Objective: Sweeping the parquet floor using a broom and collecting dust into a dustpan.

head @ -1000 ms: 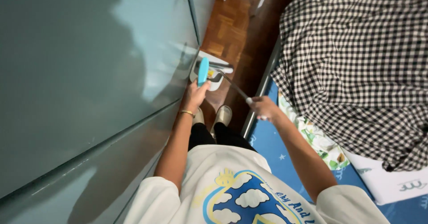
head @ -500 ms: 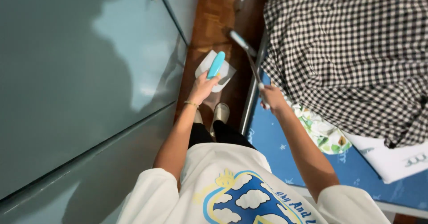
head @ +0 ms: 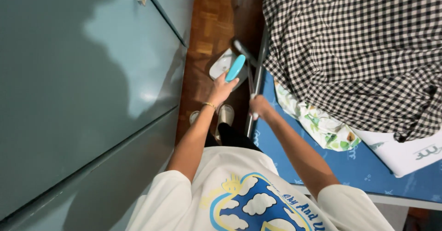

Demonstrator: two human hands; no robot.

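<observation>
On the left we've got teal wardrobe doors (head: 83,88). Our left hand (head: 222,89) is wrapped around the blue handle (head: 235,68) of a white dustpan (head: 223,63) over the parquet floor (head: 209,33). Our right hand (head: 260,106) is closed on a thin broom stick (head: 251,81), right by the edge of the blue mattress (head: 350,166) with the checkered blanket (head: 354,47).

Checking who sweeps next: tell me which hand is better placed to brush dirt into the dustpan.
Right, probably. The right hand grips the thin broom handle, whose dark head reaches the floor beside the white dustpan. The left hand is occupied holding the dustpan's blue handle, so it likely just steadies it.
</observation>
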